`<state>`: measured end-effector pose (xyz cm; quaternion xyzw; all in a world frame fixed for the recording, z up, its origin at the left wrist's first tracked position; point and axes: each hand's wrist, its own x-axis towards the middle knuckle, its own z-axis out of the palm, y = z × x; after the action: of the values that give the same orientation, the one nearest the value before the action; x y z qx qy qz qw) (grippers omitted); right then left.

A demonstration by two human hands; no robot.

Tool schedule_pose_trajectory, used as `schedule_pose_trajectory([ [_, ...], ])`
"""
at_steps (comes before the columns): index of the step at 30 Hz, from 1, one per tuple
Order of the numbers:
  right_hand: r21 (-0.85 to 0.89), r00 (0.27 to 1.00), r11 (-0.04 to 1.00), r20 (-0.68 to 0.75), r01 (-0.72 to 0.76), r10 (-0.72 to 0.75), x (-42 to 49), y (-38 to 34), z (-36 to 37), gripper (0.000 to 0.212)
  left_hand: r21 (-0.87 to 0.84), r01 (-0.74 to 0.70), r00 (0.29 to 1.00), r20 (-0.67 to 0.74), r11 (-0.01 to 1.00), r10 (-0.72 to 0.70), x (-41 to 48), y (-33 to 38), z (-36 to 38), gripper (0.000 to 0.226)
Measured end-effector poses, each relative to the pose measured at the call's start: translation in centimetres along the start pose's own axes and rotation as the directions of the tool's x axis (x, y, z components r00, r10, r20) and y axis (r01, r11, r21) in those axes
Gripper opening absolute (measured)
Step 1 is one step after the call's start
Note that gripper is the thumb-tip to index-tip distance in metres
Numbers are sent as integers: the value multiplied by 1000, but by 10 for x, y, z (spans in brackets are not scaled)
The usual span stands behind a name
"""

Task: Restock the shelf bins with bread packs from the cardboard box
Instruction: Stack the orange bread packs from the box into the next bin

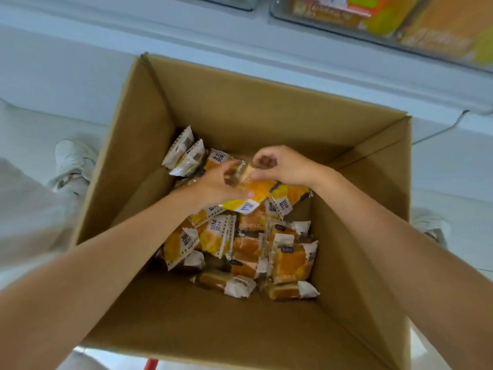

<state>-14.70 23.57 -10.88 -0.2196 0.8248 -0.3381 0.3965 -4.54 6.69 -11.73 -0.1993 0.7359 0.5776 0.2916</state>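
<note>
Head view: pick step. Left hand [213, 188] and right hand [280, 166] both pinch one yellow-and-white plastic bread pack [256, 192] atop the pile in the open brown cardboard box [240, 102] (grip partly hidden). Next, likely: lift it clear, up to the clear plastic shelf bin [320, 26].

Our left fingers [230, 169] and right fingers [262, 153] meet on one bread pack [257, 188] inside the cardboard box [240, 102]. The left hand [213, 186] grips it from the left, and the right hand [282, 166] pinches its far end from the right. The pack lies on top of the heap of packs [253, 249], which spreads beneath the fingers and back toward us across the box bottom. Beyond and left of the left fingers, two packs [186, 153] lean in the far left corner. Well beyond the fingers, outside the box, we see the shelf bins [346, 20]. On the floor [453, 169], one shoe [72, 161] stands left of the box and another shoe [432, 225] right of it.
</note>
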Motion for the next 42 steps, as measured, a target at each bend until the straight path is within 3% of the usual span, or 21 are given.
schedule_pose_trajectory([
  [2,154,995,988,-100,25,-10,-7,-19,2,55,-173,10,994,-109,985,-29,-4,9,2,10],
  [3,218,986,976,-159,-14,50,-10,-21,2,71,-309,39,989,-122,950,-80,-6,12,1,8],
  [5,321,967,931,-121,-176,224,-18,-17,5,88,-567,122,988,-8,815,-153,-9,12,-1,30],
  [7,462,961,846,60,-266,270,-22,-5,9,69,-633,158,987,123,758,-103,-14,14,-1,40],
  [9,536,967,805,126,-254,220,-26,3,11,37,-622,134,988,140,771,-59,-13,13,-6,50],
  [12,309,972,926,157,-215,173,-23,12,9,32,-564,120,993,82,817,-89,-5,10,-27,76],
  [14,245,961,949,236,-201,143,-18,14,6,30,-271,193,974,168,943,-151,-2,11,-30,60],
  [16,353,961,904,218,-242,172,-10,23,1,36,-128,217,971,131,968,-201,4,3,-26,37],
  [18,455,952,847,3,-275,307,0,49,-2,40,-235,222,975,38,946,-219,10,-12,-22,27],
  [20,451,848,808,-181,-378,498,4,81,4,48,-380,178,970,-90,908,-228,12,-27,-21,22],
  [23,431,752,717,-120,-548,648,9,121,33,60,-433,110,935,-259,894,-241,17,-42,-22,19],
  [25,317,778,769,-131,-555,615,18,139,53,63,-432,70,919,-323,899,-227,18,-46,-22,16],
  [28,146,900,915,-176,-376,398,34,144,86,51,-438,21,913,-357,899,-195,17,-44,-23,17],
  [29,141,902,928,-224,-344,368,37,142,95,54,-447,7,914,-361,894,-188,16,-44,-23,18],
  [31,200,811,882,-346,-427,471,42,142,108,73,-468,-15,913,-367,883,-179,15,-44,-23,18],
  [33,232,765,834,-332,-501,552,48,133,112,87,-478,-44,906,-390,877,-167,14,-45,-24,19],
  [36,124,797,835,-251,-537,550,61,116,116,60,-453,-96,866,-477,887,-150,11,-44,-26,21],
  [38,216,789,827,-252,-519,561,67,106,118,52,-426,-110,850,-509,898,-137,9,-42,-27,21],
  [42,555,821,772,-253,-311,512,46,75,89,69,-333,-113,850,-520,936,-83,3,-38,-30,19],
])
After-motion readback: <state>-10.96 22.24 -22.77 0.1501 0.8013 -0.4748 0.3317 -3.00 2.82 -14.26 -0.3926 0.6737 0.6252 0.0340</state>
